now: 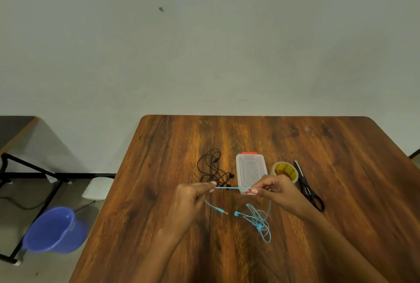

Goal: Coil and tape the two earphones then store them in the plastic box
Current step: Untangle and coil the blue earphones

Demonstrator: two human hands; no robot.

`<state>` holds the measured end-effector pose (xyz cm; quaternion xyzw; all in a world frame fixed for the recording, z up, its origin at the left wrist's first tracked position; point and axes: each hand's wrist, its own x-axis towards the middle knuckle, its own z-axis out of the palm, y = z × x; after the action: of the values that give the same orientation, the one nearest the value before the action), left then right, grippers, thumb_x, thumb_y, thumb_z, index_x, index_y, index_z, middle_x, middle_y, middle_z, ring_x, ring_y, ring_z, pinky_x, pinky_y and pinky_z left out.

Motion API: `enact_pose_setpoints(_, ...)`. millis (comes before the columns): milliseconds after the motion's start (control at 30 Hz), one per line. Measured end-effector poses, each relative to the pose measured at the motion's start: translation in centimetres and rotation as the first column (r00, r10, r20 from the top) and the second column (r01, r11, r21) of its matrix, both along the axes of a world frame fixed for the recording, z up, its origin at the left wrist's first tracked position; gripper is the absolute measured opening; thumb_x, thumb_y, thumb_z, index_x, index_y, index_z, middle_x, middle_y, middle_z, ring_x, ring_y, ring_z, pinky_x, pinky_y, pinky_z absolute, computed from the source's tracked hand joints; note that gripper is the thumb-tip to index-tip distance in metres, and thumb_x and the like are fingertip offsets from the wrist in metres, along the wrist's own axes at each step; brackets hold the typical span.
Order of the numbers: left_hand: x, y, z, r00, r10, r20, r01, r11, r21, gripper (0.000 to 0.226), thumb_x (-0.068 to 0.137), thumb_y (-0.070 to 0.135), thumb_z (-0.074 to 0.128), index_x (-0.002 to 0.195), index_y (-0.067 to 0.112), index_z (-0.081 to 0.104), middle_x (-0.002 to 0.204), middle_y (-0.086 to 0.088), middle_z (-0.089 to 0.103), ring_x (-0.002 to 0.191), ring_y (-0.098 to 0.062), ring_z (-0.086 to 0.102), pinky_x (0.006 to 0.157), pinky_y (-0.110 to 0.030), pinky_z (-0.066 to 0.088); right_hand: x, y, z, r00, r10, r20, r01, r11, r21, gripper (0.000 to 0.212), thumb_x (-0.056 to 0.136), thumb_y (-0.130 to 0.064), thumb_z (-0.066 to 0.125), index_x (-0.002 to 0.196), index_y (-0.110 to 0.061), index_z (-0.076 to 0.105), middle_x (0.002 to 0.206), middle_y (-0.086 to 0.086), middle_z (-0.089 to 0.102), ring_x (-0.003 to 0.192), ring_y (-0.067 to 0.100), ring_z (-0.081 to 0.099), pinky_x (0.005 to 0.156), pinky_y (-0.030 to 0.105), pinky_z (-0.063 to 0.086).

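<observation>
A stretch of the blue earphone [258,219] cord is being pinched taut between the left hand [193,194] and right hand [272,188], probably for coiling; its tangle is lying near. The black earphone [213,169] is lying left of the plastic box [250,169] on the bench [341,180].

The wooden table [172,226] carries a tangled black earphone [212,170], a closed clear plastic box [250,170] with a red clasp, a roll of tape [284,170] and black scissors [306,186] in one row. Nearer, the loose end of a blue earphone [259,220] lies on the wood.
</observation>
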<state>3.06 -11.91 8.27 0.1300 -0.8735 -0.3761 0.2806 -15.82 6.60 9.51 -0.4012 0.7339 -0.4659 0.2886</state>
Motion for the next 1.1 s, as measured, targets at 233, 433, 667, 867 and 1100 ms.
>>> enact_pose_setpoints(233,-0.4,0.0,-0.9,0.987,-0.071,0.147,0.074,0.997,-0.021,0.054,0.081,0.012,0.073,0.131,0.015,0.053,0.127,-0.001,0.060,0.115,0.006,0.053,0.096,-0.006,0.040,1.0,-1.2,0.8,0.994,-0.011,-0.112,0.011,1.000,0.006,0.005,0.083,-0.019,0.072,0.080,-0.018,0.076,0.079,-0.006,0.070,0.078,0.005,0.064,0.067,0.016,0.049)
enact_pose_setpoints(433,-1.9,2.2,0.1,0.987,-0.144,0.071,0.142,0.989,0.030,0.034,0.085,0.018,0.069,0.119,0.018,0.065,0.109,0.010,0.070,0.098,0.002,0.066,0.080,-0.017,0.054,3.2,-3.8,1.3,0.959,0.099,-0.266,-0.088,0.995,0.051,0.005,0.084,-0.023,0.070,0.082,-0.022,0.075,0.081,-0.012,0.067,0.081,-0.003,0.061,0.069,0.008,0.044)
enact_pose_setpoints(667,-0.7,1.1,0.6,0.996,-0.075,0.040,0.077,0.997,-0.028,0.022,0.084,0.004,0.067,0.102,0.013,0.074,0.097,0.005,0.074,0.091,0.003,0.066,0.077,-0.005,0.047,2.3,-2.0,0.5,0.993,0.059,-0.098,-0.056,0.998,0.038,0.006,0.077,-0.023,0.077,0.083,-0.024,0.078,0.080,-0.004,0.069,0.079,0.009,0.065,0.070,0.025,0.052)
enact_pose_setpoints(867,0.6,-0.1,-0.4,1.000,-0.014,0.028,0.014,1.000,-0.026,0.025,0.081,-0.003,0.067,0.100,0.012,0.075,0.098,0.007,0.073,0.093,0.008,0.064,0.078,-0.007,0.049,0.5,0.9,-0.7,0.998,-0.055,-0.024,0.056,0.997,0.044,0.011,0.077,-0.019,0.075,0.084,-0.011,0.077,0.083,0.004,0.071,0.081,0.018,0.068,0.080,0.046,0.057)
enact_pose_setpoints(1100,-0.1,-0.4,-1.5,0.979,-0.060,0.195,0.063,0.998,-0.010,0.043,0.083,-0.006,0.061,0.123,0.011,0.062,0.124,0.001,0.063,0.108,0.013,0.052,0.086,0.003,0.037,0.9,0.7,-1.1,0.995,-0.088,-0.048,0.091,0.994,0.054,0.009,0.080,-0.021,0.074,0.083,-0.013,0.076,0.083,-0.001,0.071,0.083,0.015,0.068,0.080,0.043,0.057)
